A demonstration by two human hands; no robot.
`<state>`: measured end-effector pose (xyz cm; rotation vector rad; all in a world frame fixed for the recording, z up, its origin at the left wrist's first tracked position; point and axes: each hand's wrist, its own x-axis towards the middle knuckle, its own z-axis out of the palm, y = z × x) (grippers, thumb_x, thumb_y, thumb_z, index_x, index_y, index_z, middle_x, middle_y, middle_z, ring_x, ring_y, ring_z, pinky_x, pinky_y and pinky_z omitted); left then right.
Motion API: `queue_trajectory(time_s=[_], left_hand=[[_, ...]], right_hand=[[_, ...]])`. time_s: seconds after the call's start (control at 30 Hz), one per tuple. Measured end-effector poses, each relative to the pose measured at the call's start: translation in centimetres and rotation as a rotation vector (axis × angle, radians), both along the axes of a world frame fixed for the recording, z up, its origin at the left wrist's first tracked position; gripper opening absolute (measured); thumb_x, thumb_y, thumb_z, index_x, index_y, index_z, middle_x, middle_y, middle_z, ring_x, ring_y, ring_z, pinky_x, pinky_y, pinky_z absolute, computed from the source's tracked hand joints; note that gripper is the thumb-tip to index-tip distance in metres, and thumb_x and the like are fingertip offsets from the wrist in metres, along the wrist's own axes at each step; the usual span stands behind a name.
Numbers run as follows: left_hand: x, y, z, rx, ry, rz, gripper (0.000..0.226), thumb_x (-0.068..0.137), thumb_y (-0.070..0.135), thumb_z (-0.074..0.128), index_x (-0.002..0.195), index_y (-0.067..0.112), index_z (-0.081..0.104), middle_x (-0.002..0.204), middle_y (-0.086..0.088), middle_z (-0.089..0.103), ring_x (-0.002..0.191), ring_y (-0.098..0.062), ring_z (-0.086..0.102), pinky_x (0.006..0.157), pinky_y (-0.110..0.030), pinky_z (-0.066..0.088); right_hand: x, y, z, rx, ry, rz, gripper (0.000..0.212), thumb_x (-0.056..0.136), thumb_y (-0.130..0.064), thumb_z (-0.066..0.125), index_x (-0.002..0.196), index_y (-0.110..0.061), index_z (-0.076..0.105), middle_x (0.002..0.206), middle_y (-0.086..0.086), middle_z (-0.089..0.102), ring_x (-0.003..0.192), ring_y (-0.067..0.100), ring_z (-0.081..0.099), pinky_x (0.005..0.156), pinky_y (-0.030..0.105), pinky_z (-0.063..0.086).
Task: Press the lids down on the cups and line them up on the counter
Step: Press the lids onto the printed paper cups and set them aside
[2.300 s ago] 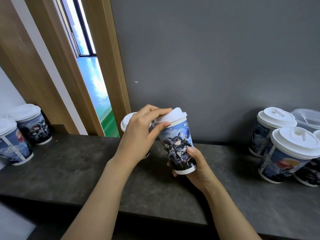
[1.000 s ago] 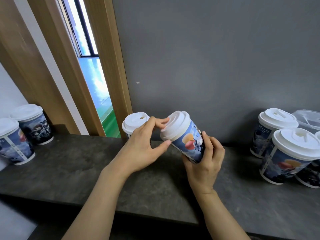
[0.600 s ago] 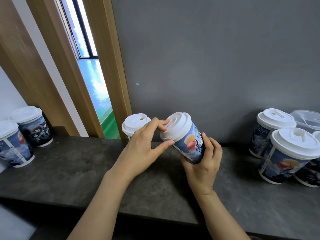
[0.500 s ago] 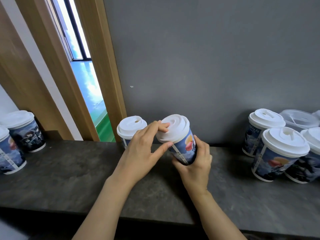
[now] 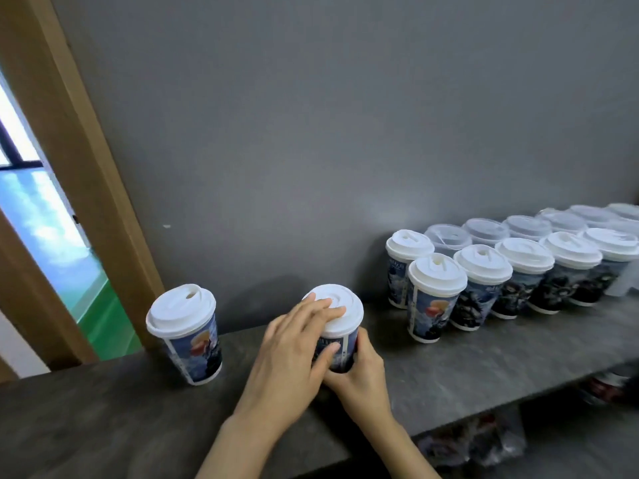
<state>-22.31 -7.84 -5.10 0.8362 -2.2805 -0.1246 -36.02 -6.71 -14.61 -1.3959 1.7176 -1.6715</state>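
Observation:
A printed paper cup with a white lid point(image 5: 350, 318) stands upright on the dark stone counter point(image 5: 466, 369), near its front edge. My left hand point(image 5: 294, 354) lies over the lid with straight fingers pressing on top, its thumb against the cup's side. From the right and front, my right hand point(image 5: 363, 378) grips the lower part of the cup and hides its base. A second lidded cup point(image 5: 188, 335) stands to the left, by the wooden frame.
Several lidded cups point(image 5: 437, 302) stand in a row at the right, with clear-lidded cups point(image 5: 449, 236) behind them against the grey wall. A wooden window frame point(image 5: 86, 188) rises at the left. Blurred bagged items point(image 5: 484, 440) lie under the counter.
The cup went from tilted and lifted to upright on the counter. My left hand shifted from pinching the lid's rim to pressing on top. The view swung right, so more cups show.

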Motion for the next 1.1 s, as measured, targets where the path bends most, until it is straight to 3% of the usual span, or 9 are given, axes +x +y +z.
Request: queue_trajectory(time_s=[0.2,0.37,0.57,0.67,0.8,0.93,1.1], left_hand=[[-2.9,-0.6,-0.8,0.038,0.074,-0.073,0.049,0.086,0.011,0.068,0.131,0.024,0.053,0.140,0.014,0.047,0.142,0.000,0.027,0.107,-0.031,0.037],[-5.3,-0.1,-1.7,0.051,0.217,-0.180,0.049,0.080,0.007,0.076,0.120,0.023,0.054,0.132,0.004,0.055,0.135,-0.012,0.042,0.103,-0.037,0.042],[-8.2,1.7,-2.8,-0.002,0.303,-0.262,0.053,0.079,0.015,0.071,0.124,0.033,0.047,0.130,0.004,0.058,0.133,-0.013,0.044,0.097,-0.033,0.039],[-9.5,2.2,-3.0,-0.010,0.303,-0.260,0.041,0.085,0.027,0.059,0.124,0.034,0.047,0.130,0.004,0.058,0.133,-0.014,0.043,0.094,-0.035,0.039],[-9.6,1.5,-3.1,-0.035,0.280,-0.182,0.039,0.087,0.034,0.047,0.126,0.031,0.047,0.133,0.003,0.055,0.136,-0.015,0.040,0.095,-0.030,0.036],[-9.2,0.1,-3.5,-0.034,0.285,-0.111,0.039,0.091,0.033,0.048,0.129,0.027,0.048,0.139,0.002,0.050,0.142,-0.017,0.034,0.108,-0.023,0.030],[-9.5,-3.2,-3.0,0.002,0.315,-0.033,0.049,0.085,0.004,0.071,0.124,0.024,0.050,0.135,0.004,0.051,0.144,-0.016,0.032,0.114,-0.024,0.029]], right_hand=[[-1.6,1.2,0.7,0.063,-0.017,-0.101,0.050,0.061,-0.038,0.080,0.104,-0.032,0.056,0.095,-0.018,0.071,0.085,-0.005,0.067,0.067,0.011,0.046],[-2.8,3.0,0.6,0.092,-0.031,-0.198,0.053,0.063,-0.039,0.079,0.110,-0.030,0.056,0.100,-0.016,0.072,0.091,-0.002,0.068,0.077,0.029,0.056],[-5.2,6.2,0.4,0.114,-0.060,-0.259,0.054,0.064,-0.039,0.080,0.112,-0.031,0.057,0.099,-0.018,0.073,0.091,-0.004,0.068,0.076,0.028,0.056],[-6.3,6.5,0.5,0.132,-0.062,-0.261,0.050,0.068,-0.031,0.080,0.113,-0.030,0.058,0.100,-0.016,0.074,0.091,-0.002,0.069,0.079,0.034,0.057],[-6.0,5.3,0.6,0.133,-0.061,-0.213,0.056,0.069,-0.041,0.075,0.122,-0.030,0.057,0.105,-0.017,0.073,0.097,-0.003,0.068,0.083,0.026,0.056],[-5.4,3.0,0.6,0.150,-0.091,-0.156,0.053,0.069,-0.046,0.072,0.116,-0.025,0.059,0.102,-0.015,0.073,0.092,-0.005,0.067,0.077,0.019,0.053],[-5.6,-1.2,1.4,0.192,-0.109,-0.084,0.041,0.073,-0.035,0.077,0.108,-0.026,0.057,0.101,-0.010,0.073,0.090,-0.002,0.068,0.074,0.019,0.052]])
